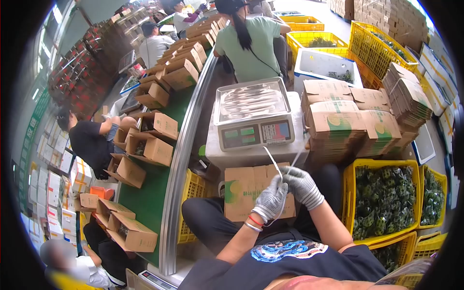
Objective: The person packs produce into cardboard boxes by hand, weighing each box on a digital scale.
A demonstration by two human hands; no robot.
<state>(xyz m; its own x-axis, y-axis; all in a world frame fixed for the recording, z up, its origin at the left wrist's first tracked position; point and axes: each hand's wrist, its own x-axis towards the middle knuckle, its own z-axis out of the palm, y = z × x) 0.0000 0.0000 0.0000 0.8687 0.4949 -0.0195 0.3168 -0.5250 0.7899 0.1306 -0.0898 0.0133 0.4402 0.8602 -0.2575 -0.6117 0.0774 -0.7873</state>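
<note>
My left hand (271,200) and my right hand (304,186), both in grey striped gloves, meet in front of my lap. Their fingers pinch a thin white strap (272,160) where the hands come together. The strap's ends stick up past the fingers, and a loop of it hangs below near my left wrist. Beneath and behind the hands, a folded cardboard carton (236,193) with a green print leans between my knees. Just beyond it, a digital weighing scale (255,130) with a metal tray rests on a white foam box (222,153).
Flattened cartons (333,121) are stacked right of the scale. Yellow crates (382,164) with bagged dark-green produce stand at my right. On the left, a green conveyor (154,193) carries open cartons (155,124). A person in light green (251,48) sits ahead; others work across the conveyor.
</note>
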